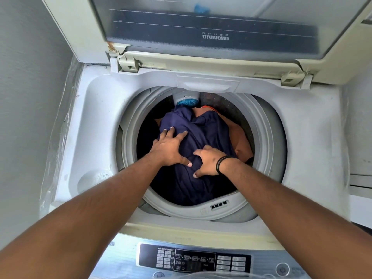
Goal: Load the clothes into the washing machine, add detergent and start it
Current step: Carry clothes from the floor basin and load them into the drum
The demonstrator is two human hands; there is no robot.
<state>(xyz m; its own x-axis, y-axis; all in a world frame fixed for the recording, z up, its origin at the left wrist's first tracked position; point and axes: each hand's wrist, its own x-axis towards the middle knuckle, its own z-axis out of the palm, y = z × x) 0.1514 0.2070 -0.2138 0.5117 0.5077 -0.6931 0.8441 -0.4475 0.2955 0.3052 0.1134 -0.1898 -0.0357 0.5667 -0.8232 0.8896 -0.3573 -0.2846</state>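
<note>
- Head view shows your left hand (171, 147) spread flat, fingers straight, pressing the dark blue garment (201, 137) down inside the drum (267, 141) of the washing machine (314, 137).
- Your right hand (207, 161) has its fingers curled into the same cloth, a bunching grip near the front of the pile.
- Orange clothing (242, 141) lies under and beside the blue, toward the right wall.
- Loading looks nearly done; no detergent shows, and the control panel (195, 259) by your elbows seems unlit, so adding detergent and starting are likely left.
- Lid (201, 27) stands raised behind, leaving the mouth clear above.
- Room is tight: both wrists sit inside the drum's ring, so lift straight up before swinging sideways.
</note>
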